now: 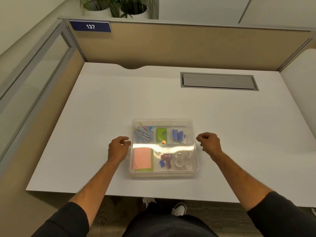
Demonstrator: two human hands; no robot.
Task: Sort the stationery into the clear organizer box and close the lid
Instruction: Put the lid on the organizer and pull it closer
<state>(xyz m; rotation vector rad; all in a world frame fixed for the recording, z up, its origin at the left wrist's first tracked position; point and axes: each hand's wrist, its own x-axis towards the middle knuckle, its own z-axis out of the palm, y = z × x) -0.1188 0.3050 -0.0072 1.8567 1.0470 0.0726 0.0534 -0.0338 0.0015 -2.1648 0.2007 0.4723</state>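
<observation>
The clear organizer box [194, 173] sits on the white desk with its clear lid [189, 124] lying flat on top. Through the lid I see pens [143, 132], a green stapler [161, 135], blue staple boxes [178, 135], pink sticky notes [142, 159], red and blue sharpeners [165, 160] and tape rolls [183, 159], each in its own compartment. My left hand [118, 148] is at the box's left edge, fingers loosely curled, holding nothing. My right hand [209, 143] hovers just right of the box, fingers loosely curled, apart from it.
A grey cable hatch [218, 81] is set into the white desk [102, 103] at the back right. Tan partition walls [188, 47] close the desk on the back and sides. Potted plants [119, 7] stand behind the partition.
</observation>
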